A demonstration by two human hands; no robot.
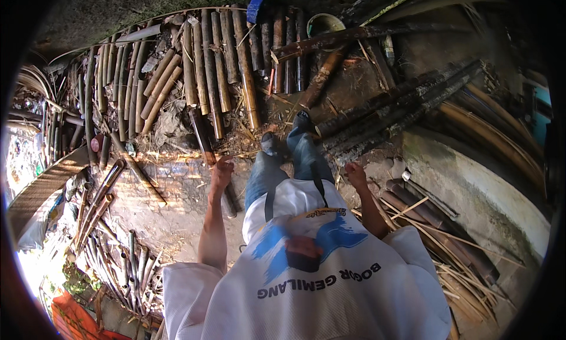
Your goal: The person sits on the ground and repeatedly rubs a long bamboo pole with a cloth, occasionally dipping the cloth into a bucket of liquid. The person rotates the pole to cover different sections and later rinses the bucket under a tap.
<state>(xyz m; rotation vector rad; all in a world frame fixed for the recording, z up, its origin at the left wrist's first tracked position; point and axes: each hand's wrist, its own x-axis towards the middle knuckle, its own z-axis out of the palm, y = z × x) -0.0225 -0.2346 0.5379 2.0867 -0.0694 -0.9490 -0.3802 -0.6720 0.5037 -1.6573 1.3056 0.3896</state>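
My left hand (221,172) is at my left side, its fingers curled, and nothing shows in it. Behind it in the picture runs a dark bamboo pole (202,136), which slants from the pile toward my leg and seems to lie on the ground. At my other side, my right hand (355,175) is loosely closed, with no object visible in it. Ahead of my feet lies a row of cut bamboo poles (229,54), brown and dark, side by side. The longest bright brown one (246,80) reaches closest to my shoes.
Long dark poles (401,107) lie heaped ahead to the right, beside a low concrete wall (471,175). Split strips (466,275) and a thick dark pole (448,234) are near my right arm. Thin cut pieces (132,269) pile up at left. A round container (325,24) stands far ahead.
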